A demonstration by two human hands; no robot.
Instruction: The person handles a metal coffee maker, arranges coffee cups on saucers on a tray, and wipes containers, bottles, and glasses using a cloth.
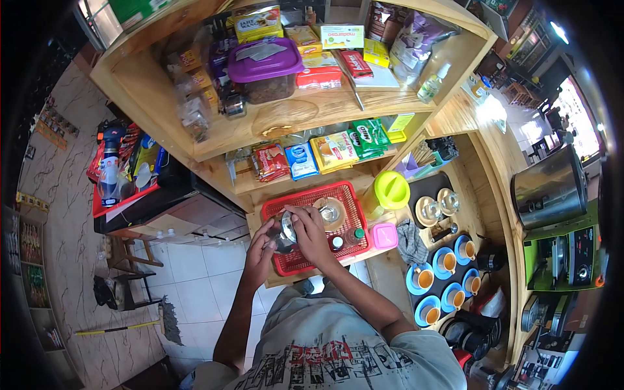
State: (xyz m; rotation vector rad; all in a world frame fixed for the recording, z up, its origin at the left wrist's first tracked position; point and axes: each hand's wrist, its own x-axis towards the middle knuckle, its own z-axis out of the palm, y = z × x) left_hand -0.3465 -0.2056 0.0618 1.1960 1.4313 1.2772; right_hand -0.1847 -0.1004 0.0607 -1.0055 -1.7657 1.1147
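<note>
My left hand (260,250) is wrapped round the side of a clear glass vessel (285,242), a cup or small jar, above the red plastic basket (354,195). Over its top and far side lies my right hand (308,235), fingers bent against the shiny rim. Fingers partly cover the glass, so its exact kind is unclear. Inside the basket, a wooden saucer (339,224) carries another clear glass piece (329,212). Two small bottles, one with a dark cap (337,243) and one with a green cap (357,234), stand by my right wrist.
Right of the basket are a yellow-lidded jug (392,190), a pink-lidded box (384,235) and a grey cloth (411,242). Several filled cups on blue saucers (422,278) stand on a dark tray (437,265). Shelves (273,123) with packets rise ahead.
</note>
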